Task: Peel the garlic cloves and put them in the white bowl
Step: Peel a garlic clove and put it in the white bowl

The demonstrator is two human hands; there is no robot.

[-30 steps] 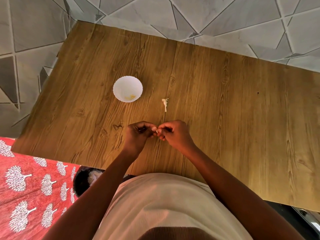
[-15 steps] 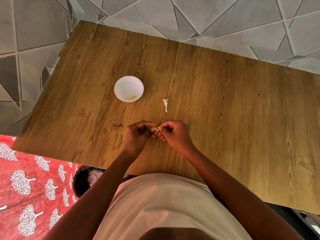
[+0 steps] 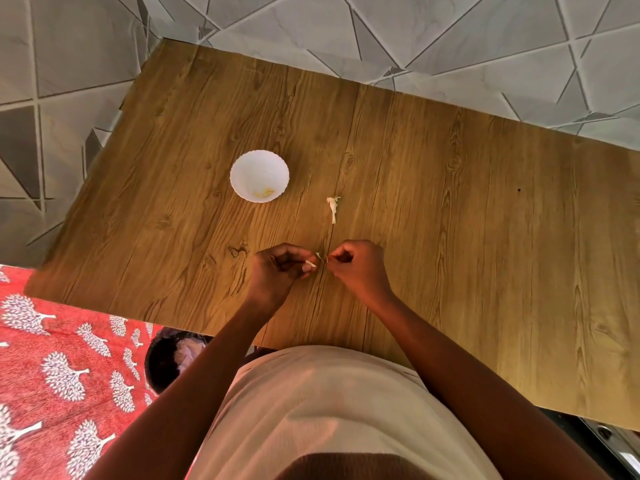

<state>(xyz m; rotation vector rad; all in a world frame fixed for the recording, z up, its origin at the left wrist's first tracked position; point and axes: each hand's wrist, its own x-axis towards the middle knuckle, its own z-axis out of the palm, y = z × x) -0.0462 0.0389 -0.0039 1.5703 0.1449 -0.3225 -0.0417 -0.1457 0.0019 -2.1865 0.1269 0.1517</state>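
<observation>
pale scrap (image 3: 310, 263) half-hidden in left grip (image 3: 278, 271)

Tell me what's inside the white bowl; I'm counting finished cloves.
The white bowl holds a few small yellowish pieces near its front wall, likely peeled garlic. They are too small to count. Nothing covers the bowl's inside.

wooden table (image 3: 450, 237), grey geometric floor tiles (image 3: 86, 46), red patterned cloth (image 3: 52, 375)
</observation>
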